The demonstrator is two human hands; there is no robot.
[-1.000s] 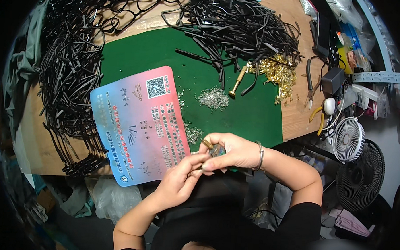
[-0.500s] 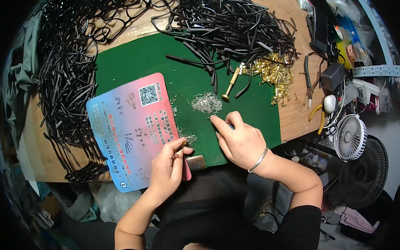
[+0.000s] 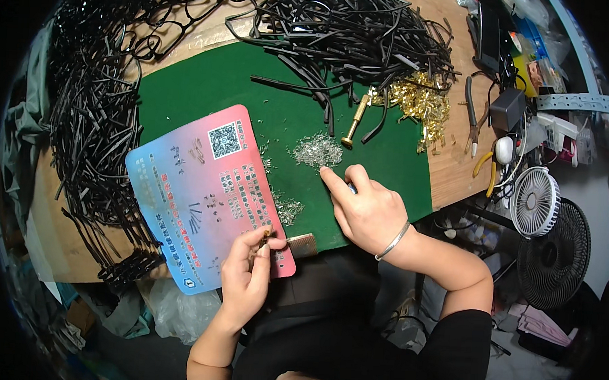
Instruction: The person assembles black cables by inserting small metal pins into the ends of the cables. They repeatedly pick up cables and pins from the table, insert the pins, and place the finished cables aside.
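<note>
My left hand (image 3: pixel 245 274) is closed in a pinch above the lower right corner of a pink-and-blue printed mat (image 3: pixel 200 234). Between its thumb and fingertips sits a small gold-coloured piece (image 3: pixel 268 233), mostly hidden. My right hand (image 3: pixel 372 205) reaches its index fingertip to the near edge of a heap of tiny silver screw-like bits (image 3: pixel 318 150). Its other fingers are curled, and a small blue end (image 3: pixel 351 188) shows among them; the rest of that thing is hidden. A smaller scatter of silver bits (image 3: pixel 288 210) lies beside the mat.
On the green work mat (image 3: pixel 301 108) stands a brass-coloured hand tool (image 3: pixel 356 121) near a gold-parts pile (image 3: pixel 420 110). Black strips (image 3: pixel 365 40) heap behind and at left (image 3: pixel 92 147). Glasses frames (image 3: pixel 169 31), pliers (image 3: pixel 483 172) and a white fan (image 3: pixel 535 201) surround the work.
My left hand has dropped slightly toward me with the gold-coloured piece. My right index fingertip has come up against the heap of silver bits. The whole view has shifted a little.
</note>
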